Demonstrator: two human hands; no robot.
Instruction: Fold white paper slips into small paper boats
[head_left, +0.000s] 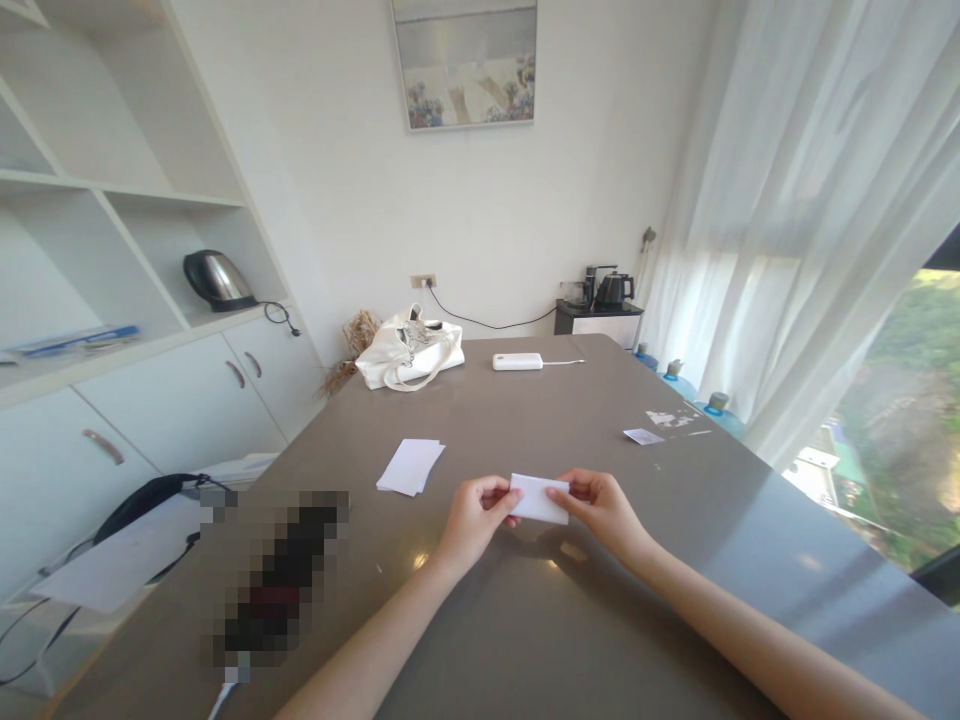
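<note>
Grey table: both hands, left hand and right hand, pinch one white card; one stack nearby.

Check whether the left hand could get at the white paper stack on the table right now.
Probably yes: the paper stack lies just beyond the left hand, bare table between them, but that hand's grip is on the white slip.
</note>
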